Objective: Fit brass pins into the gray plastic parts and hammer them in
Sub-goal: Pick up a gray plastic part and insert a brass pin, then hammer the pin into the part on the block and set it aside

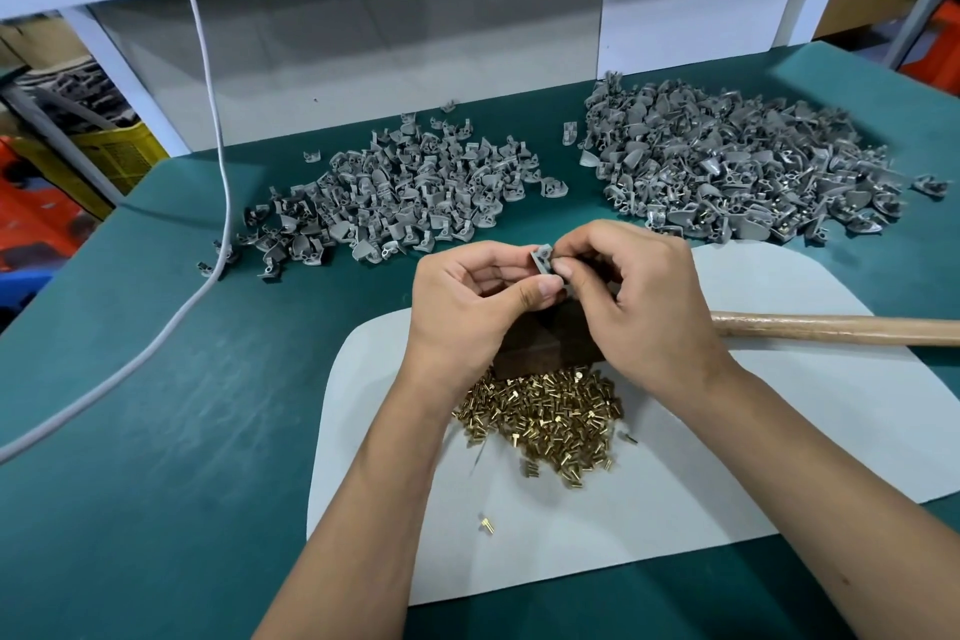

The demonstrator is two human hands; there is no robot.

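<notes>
You are working over a teal table (156,405) with a white sheet (727,457) on it, pinching a gray plastic part (543,261); gold-shining brass pins (545,418), a dark brown block (540,343) and a pale wooden handle (831,327) are lying there.

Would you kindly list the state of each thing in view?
gray part: pinched between both hands above the block
left hand: grips the part
right hand: grips the part
brass pins: loose heap on the white sheet
hammer handle: lying flat, untouched
right pile: some parts show brass pins
</notes>
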